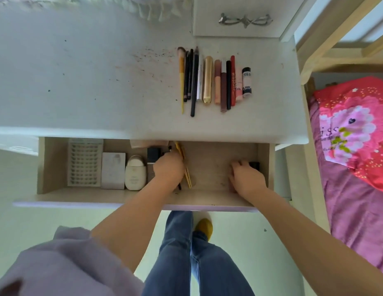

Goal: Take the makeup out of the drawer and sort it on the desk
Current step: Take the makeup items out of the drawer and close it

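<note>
**Both hands in the drawer, a row of makeup already on the table**

The drawer (207,165) stood pulled out under the white table (79,82), and the person leaned over it with both arms reaching in.

The left hand (169,167) was in the middle of the drawer, its fingers curled down around some thin yellow sticks (187,174) that poked out above and below the fist; a dark pencil tip showed below the hand too. Exactly how many things it held I could not tell. The right hand (246,176) lay at the right end of the drawer, its fingers bent over a small black item (255,165) against the side wall; whether it gripped the item or only touched it I could not tell.

At the left of the drawer sat a clear lash tray (84,162), then a pale flat box (113,170), then a cream bottle (135,175), side by side. A black case (153,153) lay behind the left hand, near the back.

On the table, toward the right, the makeup was laid in a neat row, pieces touching or nearly so: a yellow-handled brush (181,77), several dark pencils (193,82), a gold tube (207,80), a peach tube (217,82), a brown lip gloss (223,86), a red pencil (232,80) and a short black-capped tube (247,82) at the right end.

A bed with a pink flowered pillow (357,129) stood to the right.
</note>
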Action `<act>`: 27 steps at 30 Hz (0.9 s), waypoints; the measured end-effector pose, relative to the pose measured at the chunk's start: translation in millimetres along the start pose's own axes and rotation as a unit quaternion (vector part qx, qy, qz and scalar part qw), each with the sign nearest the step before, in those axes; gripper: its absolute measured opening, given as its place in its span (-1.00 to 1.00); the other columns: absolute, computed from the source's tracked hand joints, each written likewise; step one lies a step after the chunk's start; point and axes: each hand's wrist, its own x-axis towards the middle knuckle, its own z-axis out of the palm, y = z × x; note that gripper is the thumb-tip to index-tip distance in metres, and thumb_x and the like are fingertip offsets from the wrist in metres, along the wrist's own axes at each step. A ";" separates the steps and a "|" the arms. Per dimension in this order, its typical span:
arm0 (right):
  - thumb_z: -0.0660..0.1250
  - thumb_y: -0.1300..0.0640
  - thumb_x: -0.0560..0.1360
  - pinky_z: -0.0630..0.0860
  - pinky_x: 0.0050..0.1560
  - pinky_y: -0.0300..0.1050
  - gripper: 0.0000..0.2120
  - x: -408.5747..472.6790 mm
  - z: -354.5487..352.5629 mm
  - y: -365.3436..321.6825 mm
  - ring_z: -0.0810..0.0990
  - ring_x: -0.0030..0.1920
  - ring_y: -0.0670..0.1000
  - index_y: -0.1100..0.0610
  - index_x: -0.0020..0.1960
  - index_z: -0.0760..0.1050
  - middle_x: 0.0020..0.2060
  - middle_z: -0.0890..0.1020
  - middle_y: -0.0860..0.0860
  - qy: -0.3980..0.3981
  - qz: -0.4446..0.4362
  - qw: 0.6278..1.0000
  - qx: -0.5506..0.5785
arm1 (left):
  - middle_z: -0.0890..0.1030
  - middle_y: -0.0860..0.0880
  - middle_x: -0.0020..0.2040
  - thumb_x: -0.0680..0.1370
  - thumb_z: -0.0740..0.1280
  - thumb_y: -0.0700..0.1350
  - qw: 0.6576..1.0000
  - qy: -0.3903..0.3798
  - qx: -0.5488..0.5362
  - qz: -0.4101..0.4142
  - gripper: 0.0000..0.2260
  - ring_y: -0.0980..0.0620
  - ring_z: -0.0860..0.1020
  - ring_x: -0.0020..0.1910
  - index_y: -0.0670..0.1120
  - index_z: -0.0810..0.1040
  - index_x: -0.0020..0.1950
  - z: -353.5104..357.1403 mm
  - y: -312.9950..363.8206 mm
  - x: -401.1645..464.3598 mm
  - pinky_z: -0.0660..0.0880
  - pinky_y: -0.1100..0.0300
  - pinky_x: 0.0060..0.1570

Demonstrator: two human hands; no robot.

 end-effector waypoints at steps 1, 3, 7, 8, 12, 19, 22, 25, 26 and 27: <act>0.16 0.17 0.58 0.38 -0.29 -0.12 -0.69 0.7 1.7 -0.1 0.58 -0.08 0.14 0.09 0.32 0.33 0.26 0.39 0.11 0.005 -0.004 1.000 -0.006 | 0.61 -0.12 -0.02 0.59 0.20 -0.16 1.000 -0.002 0.024 -0.001 -0.83 -0.10 0.60 -0.07 -0.16 0.51 0.11 1.9 2.4 1.9 0.41 0.16 -0.32; 0.17 0.15 0.58 0.35 -0.32 -0.14 -0.70 -0.3 3.9 0.1 0.57 -0.14 0.12 0.06 0.31 0.32 0.21 0.42 0.12 0.022 -0.026 0.999 -0.011 | 0.61 -0.14 -0.01 0.56 0.20 -0.26 0.999 -0.006 0.049 -0.008 -0.83 -0.10 0.60 -0.05 -0.17 0.55 0.08 4.3 6.2 5.2 0.42 0.15 -0.29; 0.17 0.09 0.57 0.35 -0.33 -0.13 -0.73 -5.4 2.9 -2.8 0.56 -0.14 0.12 0.07 0.26 0.31 0.10 0.53 0.10 0.042 -0.083 0.996 0.014 | 0.60 -0.16 -0.01 0.57 0.20 -0.17 0.994 -0.014 -0.096 -0.052 -0.85 -0.14 0.58 -0.04 -0.17 0.54 0.02 1.5 7.2 5.6 0.46 0.11 -0.20; 0.18 0.10 0.57 0.37 -0.31 -0.12 -0.72 -7.2 0.9 -3.6 0.56 -0.12 0.11 0.08 0.27 0.31 0.09 0.55 0.09 0.040 -0.092 0.995 0.028 | 0.60 -0.17 -0.04 0.58 0.19 -0.11 0.989 -0.013 -0.137 -0.056 -0.82 -0.14 0.58 -0.08 -0.17 0.53 0.01 -1.2 5.9 2.0 0.46 0.10 -0.20; 0.18 0.07 0.60 0.42 -0.12 -0.25 -0.71 -26.1 -15.6 -1.6 0.56 -0.02 0.01 0.06 0.31 0.32 0.10 0.57 0.02 0.037 -0.108 0.984 0.139 | 0.55 -0.14 -0.23 0.59 0.14 -0.03 0.959 -0.052 -0.273 -0.054 -0.77 -0.08 0.54 -0.29 -0.17 0.47 0.00 -17.1 -8.9 -31.4 0.45 0.17 -0.31; 0.25 -0.02 0.55 0.41 -0.20 -0.52 -0.85 -44.2 -117.2 4.6 0.53 -0.15 -0.32 -0.09 0.09 0.36 -0.15 0.53 -0.25 0.139 -0.156 0.900 0.382 | 0.45 0.02 -0.51 0.61 0.17 -0.09 0.912 -0.226 -0.331 0.091 -0.83 0.08 0.40 -0.58 -0.12 0.44 -0.13 -120.4 -47.1 -76.8 0.35 0.29 -0.57; 0.23 -0.03 0.56 0.44 -0.17 -0.39 -0.88 -11.2 -164.4 15.6 0.55 -0.17 -0.24 -0.05 0.06 0.37 -0.20 0.58 -0.15 0.238 -0.113 0.886 0.383 | 0.48 0.04 -0.51 0.60 0.17 -0.08 0.936 -0.074 -0.324 0.114 -0.86 0.14 0.43 -0.57 -0.05 0.43 -0.12 -170.7 -36.1 -44.7 0.35 0.33 -0.56; 0.20 0.01 0.57 0.48 -0.07 -0.15 -0.80 35.9 -193.8 20.8 0.58 -0.11 -0.02 0.11 0.10 0.40 -0.18 0.62 0.05 0.256 -0.068 0.899 0.349 | 0.53 -0.04 -0.29 0.59 0.15 -0.05 0.965 0.072 -0.234 0.100 -0.85 0.05 0.51 -0.40 -0.10 0.42 -0.06 -192.0 -7.9 6.9 0.39 0.24 -0.44; 0.20 0.03 0.57 0.46 -0.06 -0.11 -0.76 51.2 -199.1 20.7 0.56 -0.07 0.04 0.16 0.13 0.40 -0.11 0.59 0.10 0.256 -0.051 0.910 0.323 | 0.53 -0.08 -0.23 0.59 0.14 -0.06 0.969 0.085 -0.213 0.088 -0.84 0.00 0.53 -0.33 -0.13 0.42 -0.04 -193.8 1.1 24.3 0.43 0.19 -0.38; 0.20 0.05 0.57 0.44 -0.06 -0.10 -0.75 65.0 -202.2 19.6 0.53 -0.06 0.09 0.20 0.15 0.40 -0.04 0.56 0.14 0.256 -0.032 0.920 0.296 | 0.53 -0.10 -0.19 0.58 0.14 -0.06 0.975 0.087 -0.190 0.075 -0.83 -0.05 0.54 -0.28 -0.15 0.42 -0.02 -193.7 8.6 40.2 0.48 0.14 -0.31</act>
